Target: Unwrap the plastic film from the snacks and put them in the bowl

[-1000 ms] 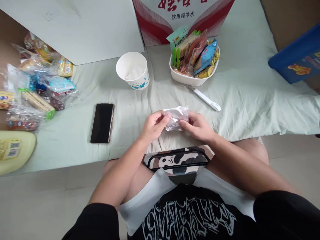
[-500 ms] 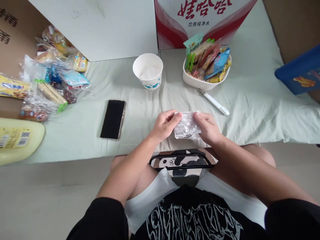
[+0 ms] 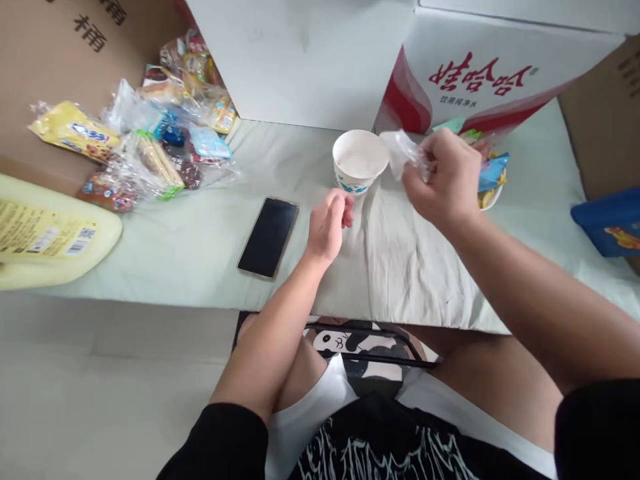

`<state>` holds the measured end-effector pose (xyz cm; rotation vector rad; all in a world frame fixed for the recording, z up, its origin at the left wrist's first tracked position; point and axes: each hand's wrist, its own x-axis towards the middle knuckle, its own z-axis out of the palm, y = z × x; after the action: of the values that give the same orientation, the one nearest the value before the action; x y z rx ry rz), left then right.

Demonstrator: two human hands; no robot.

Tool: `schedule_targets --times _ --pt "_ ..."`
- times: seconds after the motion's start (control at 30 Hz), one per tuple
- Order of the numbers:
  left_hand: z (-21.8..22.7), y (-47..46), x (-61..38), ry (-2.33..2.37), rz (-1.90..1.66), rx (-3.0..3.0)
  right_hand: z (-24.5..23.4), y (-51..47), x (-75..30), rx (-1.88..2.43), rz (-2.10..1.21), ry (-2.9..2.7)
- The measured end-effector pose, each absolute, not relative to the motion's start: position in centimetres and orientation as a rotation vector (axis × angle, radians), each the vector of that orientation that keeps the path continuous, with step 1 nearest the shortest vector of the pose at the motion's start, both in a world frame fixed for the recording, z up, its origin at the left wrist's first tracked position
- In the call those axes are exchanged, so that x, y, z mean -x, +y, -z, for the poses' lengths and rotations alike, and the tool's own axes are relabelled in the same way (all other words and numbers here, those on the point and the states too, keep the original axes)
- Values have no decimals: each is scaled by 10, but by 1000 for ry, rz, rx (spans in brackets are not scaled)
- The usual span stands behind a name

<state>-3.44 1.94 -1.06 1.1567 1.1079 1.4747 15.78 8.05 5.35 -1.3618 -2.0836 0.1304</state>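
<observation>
My right hand [image 3: 443, 177] is closed on a crumpled clear plastic wrapper [image 3: 403, 152], held just to the right of a white paper cup [image 3: 360, 161] that stands on the pale green sheet [image 3: 200, 247]. My left hand [image 3: 330, 223] hovers below the cup with its fingers curled in; I cannot make out anything in it. A black phone [image 3: 269, 236] lies face up to the left of my left hand. The white bowl of snack packets [image 3: 493, 180] is mostly hidden behind my right hand.
A heap of wrapped snacks [image 3: 150, 150] lies at the left, by a brown carton [image 3: 60, 60]. A yellow bottle [image 3: 50, 233] lies at the far left edge. A white board [image 3: 305, 60] and a red-and-white box [image 3: 480, 73] stand behind. A blue box [image 3: 607, 220] sits at the right.
My hands have parted: the right one carried the wrapper up to the cup, the left one let go and stayed low. The view has swung to the left.
</observation>
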Motion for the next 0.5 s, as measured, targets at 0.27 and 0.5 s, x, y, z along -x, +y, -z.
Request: schedule_targets --times 0.27,0.5 --pt "-6 17 40 981 -1499 -1156 -53 139 -107 1450 249 -2617" --pt "-9 20 45 993 -1483 -1038 -58 176 -80 1749 94 -2982"
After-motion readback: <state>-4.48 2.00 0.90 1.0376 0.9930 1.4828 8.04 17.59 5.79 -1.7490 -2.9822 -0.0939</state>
